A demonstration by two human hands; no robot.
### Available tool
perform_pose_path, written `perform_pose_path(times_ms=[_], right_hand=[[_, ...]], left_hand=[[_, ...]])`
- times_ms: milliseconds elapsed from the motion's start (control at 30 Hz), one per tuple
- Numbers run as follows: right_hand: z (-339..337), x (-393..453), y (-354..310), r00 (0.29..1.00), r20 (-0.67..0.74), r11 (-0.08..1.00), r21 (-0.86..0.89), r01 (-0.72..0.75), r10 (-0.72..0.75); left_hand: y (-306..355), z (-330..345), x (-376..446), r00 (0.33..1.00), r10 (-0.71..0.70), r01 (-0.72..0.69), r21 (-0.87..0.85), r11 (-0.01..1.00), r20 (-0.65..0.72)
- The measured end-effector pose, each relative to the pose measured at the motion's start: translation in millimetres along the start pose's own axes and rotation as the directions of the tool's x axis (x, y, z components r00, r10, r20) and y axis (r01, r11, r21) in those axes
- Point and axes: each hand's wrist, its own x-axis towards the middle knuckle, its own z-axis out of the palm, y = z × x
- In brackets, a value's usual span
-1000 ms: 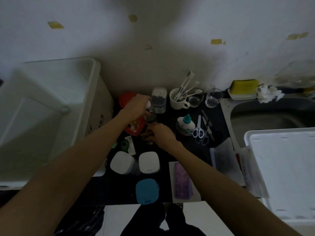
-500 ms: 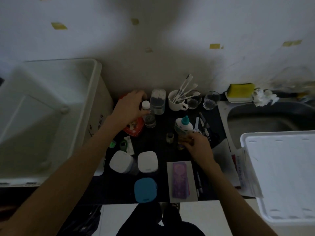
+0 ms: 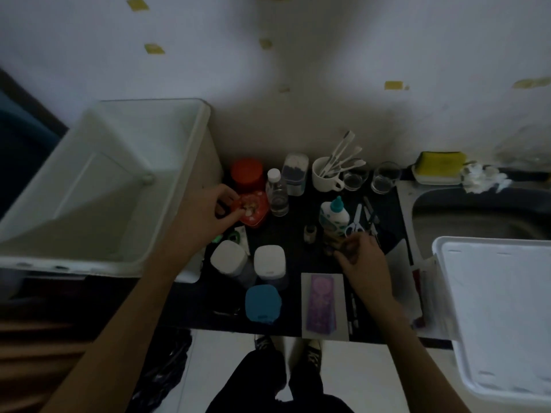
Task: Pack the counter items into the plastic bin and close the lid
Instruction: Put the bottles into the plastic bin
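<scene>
Left hand (image 3: pixel 208 214) now off bottle (image 3: pixel 277 193), pinching red tin (image 3: pixel 253 210); right hand (image 3: pixel 362 257) clutching something small, indistinct.

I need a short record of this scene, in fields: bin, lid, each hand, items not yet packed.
bin: plastic bin, open, nothing visible inside
lid: white lid, lying right of the sink
left hand: left hand pinching the red tin
right hand: right hand curled on a small dark item, unclear
unpacked: clear bottle, scissors, blue-lidded jar
</scene>
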Motion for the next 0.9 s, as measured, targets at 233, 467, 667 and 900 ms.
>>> perform_pose_path(times_ms=[233,467,667,900], right_hand=[[1,-39,-39,0.959,0.194,0.959,0.234,0.158,-0.205],[23,-84,-51,0.891,0.433,0.986,0.143,0.083,-0.137],[60,-123,-56,0.937,0.332,0.985,0.164,0.056,-0.109],[99,-133,-58,0.988,0.150,0.989,0.145,0.021,-0.043]], left_hand=[[-17,7,-70,0.994,-0.085,0.079,-0.099,0.992,-0.062],[-49,26,-148,0.983,-0.157,0.169,-0.135,0.976,0.098],[-91,69,-179,0.949,-0.218,0.285,-0.322,0.903,0.229],[-77,111,-178,0.959,-0.274,0.271,-0.497,0.825,0.068]])
